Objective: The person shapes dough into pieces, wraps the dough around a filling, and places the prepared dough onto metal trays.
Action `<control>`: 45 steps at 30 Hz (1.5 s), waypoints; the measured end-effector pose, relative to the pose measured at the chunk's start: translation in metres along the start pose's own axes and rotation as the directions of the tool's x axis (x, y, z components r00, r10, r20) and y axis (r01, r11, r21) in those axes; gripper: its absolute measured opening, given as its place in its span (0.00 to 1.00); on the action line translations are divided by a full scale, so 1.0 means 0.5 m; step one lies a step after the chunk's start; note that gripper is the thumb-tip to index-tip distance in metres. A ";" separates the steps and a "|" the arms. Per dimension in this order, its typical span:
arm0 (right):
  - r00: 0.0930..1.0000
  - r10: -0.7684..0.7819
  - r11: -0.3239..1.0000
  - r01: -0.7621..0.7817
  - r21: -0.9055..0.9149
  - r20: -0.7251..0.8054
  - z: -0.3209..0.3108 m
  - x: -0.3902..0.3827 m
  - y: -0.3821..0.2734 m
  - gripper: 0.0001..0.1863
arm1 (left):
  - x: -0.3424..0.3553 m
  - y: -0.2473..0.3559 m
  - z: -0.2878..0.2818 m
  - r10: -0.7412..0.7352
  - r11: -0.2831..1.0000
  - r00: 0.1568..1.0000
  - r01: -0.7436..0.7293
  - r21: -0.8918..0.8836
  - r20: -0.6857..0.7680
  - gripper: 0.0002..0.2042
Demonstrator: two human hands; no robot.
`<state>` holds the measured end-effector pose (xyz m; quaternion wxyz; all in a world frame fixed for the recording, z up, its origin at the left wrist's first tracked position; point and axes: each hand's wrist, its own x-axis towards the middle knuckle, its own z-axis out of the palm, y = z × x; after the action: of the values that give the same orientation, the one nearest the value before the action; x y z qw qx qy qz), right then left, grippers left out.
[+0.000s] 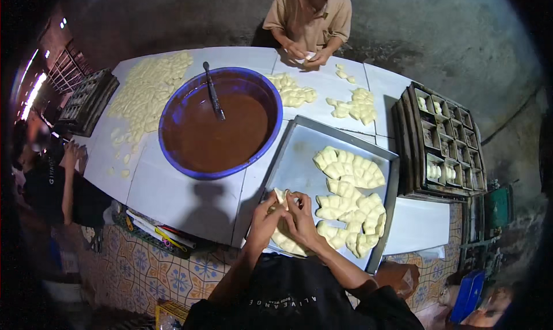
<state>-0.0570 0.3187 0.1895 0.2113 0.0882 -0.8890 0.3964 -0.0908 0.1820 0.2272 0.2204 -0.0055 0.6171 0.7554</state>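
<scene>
My left hand [265, 216] and my right hand [300, 217] meet over the near left corner of a metal tray [300, 142]. Between their fingertips they pinch a small pale piece of dough [281, 196]; whether it holds a filling is hidden. More dough [288, 243] lies under my wrists, partly covered by them. To the right of my hands, rows of shaped dough pieces [350, 167] sit pressed side by side in the tray. Beyond my left hand stands a large blue basin [173, 164] of smooth brown filling [216, 134], with a dark-handled spoon [213, 91] dipped into it.
Many flattened dough pieces [147, 91] spread over the white tabletop [155, 186] at the far left. Smaller dough heaps [357, 106] lie beyond the tray. Stacked compartment moulds [440, 140] stand at the right edge, others [86, 102] at the left. One co-worker [311, 19] handles dough opposite; another person [55, 174] is at the left.
</scene>
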 end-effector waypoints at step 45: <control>0.806 -0.085 0.972 0.196 -0.129 0.586 -0.164 0.048 0.236 0.15 | -0.002 -0.078 -0.071 0.379 0.876 0.898 -0.269 0.400 -0.226 0.08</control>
<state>-0.0917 0.4589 0.1705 -0.0319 0.2501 -0.9346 0.2508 -0.0860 0.1540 0.1827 -0.0088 0.0258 0.7624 0.6466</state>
